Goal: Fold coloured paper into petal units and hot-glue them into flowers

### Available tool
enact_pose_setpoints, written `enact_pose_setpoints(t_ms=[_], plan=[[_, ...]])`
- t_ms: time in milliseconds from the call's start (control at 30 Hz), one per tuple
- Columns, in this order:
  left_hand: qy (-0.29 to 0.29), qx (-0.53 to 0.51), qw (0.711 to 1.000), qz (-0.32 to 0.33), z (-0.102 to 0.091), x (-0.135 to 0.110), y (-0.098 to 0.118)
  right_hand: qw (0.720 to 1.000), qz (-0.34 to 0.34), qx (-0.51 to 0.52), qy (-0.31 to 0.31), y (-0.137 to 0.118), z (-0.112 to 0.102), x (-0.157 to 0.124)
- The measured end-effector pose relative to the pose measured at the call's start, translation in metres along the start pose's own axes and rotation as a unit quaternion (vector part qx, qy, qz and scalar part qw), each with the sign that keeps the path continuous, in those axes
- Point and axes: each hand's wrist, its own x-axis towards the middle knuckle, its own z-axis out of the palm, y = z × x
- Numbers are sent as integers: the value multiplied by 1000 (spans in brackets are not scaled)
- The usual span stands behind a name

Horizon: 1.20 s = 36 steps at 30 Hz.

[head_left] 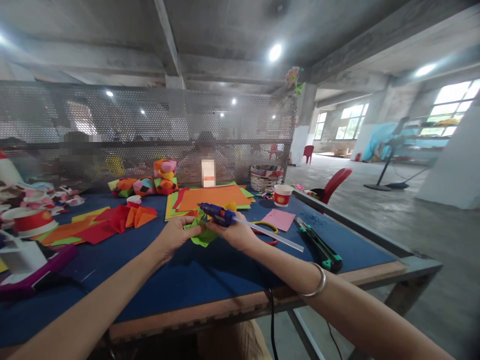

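My right hand (pixel 237 234) is closed round a blue hot glue gun (pixel 217 214), whose nozzle points left and whose clear glue stick (pixel 279 240) juts out to the right. My left hand (pixel 176 235) pinches a folded green paper piece (pixel 202 237) just under the gun's nozzle. Both hands rest over the blue table top (pixel 210 275). A silver bangle (pixel 318 282) circles my right wrist. The gun's black cord (pixel 270 320) hangs over the table's front edge.
Sheets of orange and green paper (pixel 213 196) lie behind my hands, folded red and orange pieces (pixel 127 217) to the left. Scissors (pixel 268 231), a pink sheet (pixel 278 219), a green utility knife (pixel 320 246) and a red-and-white cup (pixel 282 195) sit at the right. A mesh screen (pixel 150 130) backs the table.
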Motion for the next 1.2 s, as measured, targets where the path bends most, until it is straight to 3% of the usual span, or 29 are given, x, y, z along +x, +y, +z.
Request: enact_pose_setpoints(t_ms=[200,567,867,1200], plan=[[-14,3,1000,-1,-3,2,-4,999,11,-32,14,-11,-2,-3],[38,5,999,-19,3,1,4,999,-11,-44,14,-6,-2,-3],[54,-7,998,-18,-2,1,2,992,103,76,-5,-6,-2,-3],[84,31,996,21,-2,1,3,994,56,88,-40,-4,-2,-4]])
